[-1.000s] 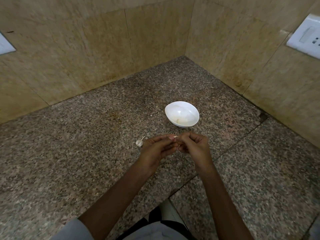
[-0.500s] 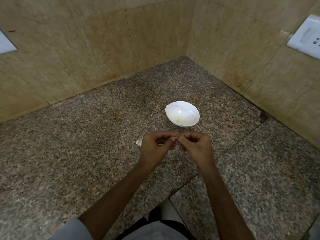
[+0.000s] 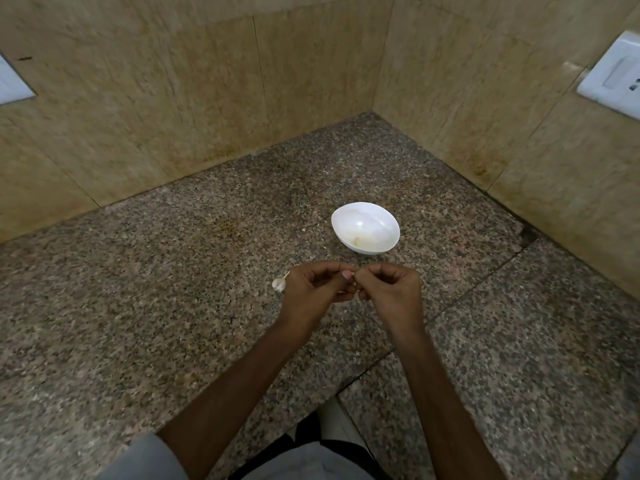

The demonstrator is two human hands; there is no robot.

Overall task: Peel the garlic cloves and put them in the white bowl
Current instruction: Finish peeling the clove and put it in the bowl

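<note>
Both hands meet just short of the bowl. The left hand and right hand have fingers curled and pinch one clove between their tips, so it's mostly hidden. I'd say this is mid-peel: hold the clove firm with one hand, catch the skin edge with a nail and pull along its length, not squeeze. Something pale already lies in the bowl. A second clove waits on the surface beside the left hand.

bare granite counter lies before the white bowl; a garlic piece, perhaps unpeeled, sits left; walls close behind.
</note>
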